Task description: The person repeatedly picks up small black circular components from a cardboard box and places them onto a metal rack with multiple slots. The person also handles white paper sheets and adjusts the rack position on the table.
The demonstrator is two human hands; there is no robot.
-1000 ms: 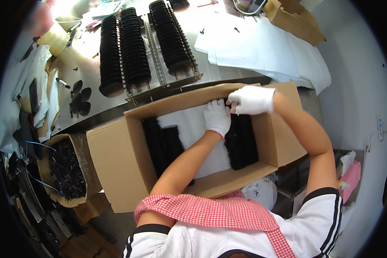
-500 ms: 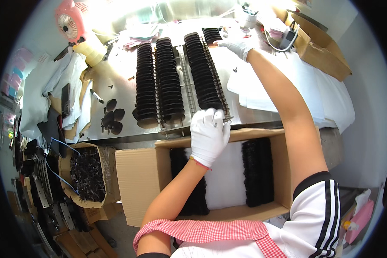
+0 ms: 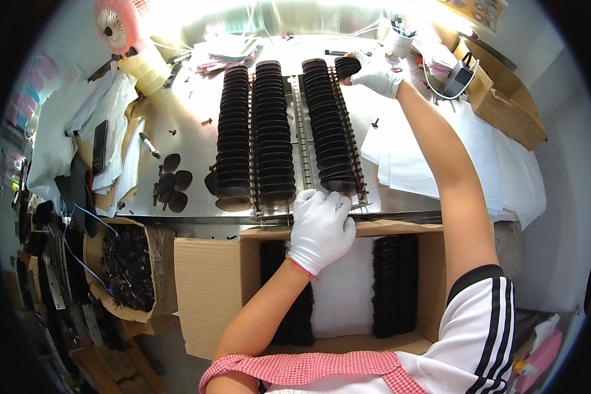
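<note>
A metal rack [image 3: 299, 151] on the steel table carries long rows of glossy black oval pieces standing closely one behind another. My left hand [image 3: 322, 226], in a white glove, is at the near end of the right-hand row [image 3: 325, 111]. Its fingers are curled against the rack's end, and what they hold is hidden. At the far right corner of the rack my gloved right hand [image 3: 377, 75] closes round a short stack of black oval pieces [image 3: 347, 67]. Several loose oval pieces with stems [image 3: 171, 184] lie left of the rack.
Below the table edge stands an open cardboard box [image 3: 207, 289] with black bundles and white padding. A carton of black scraps [image 3: 128, 269] is to its left. White sheets [image 3: 453, 148], a pen [image 3: 149, 144], a pink fan [image 3: 111, 29] and an adapter [image 3: 458, 79] lie around the rack.
The view has shifted, so the rack appears lower and further right. My right hand's fingers have come round the far short stack. My left hand stays by the rack's near end.
</note>
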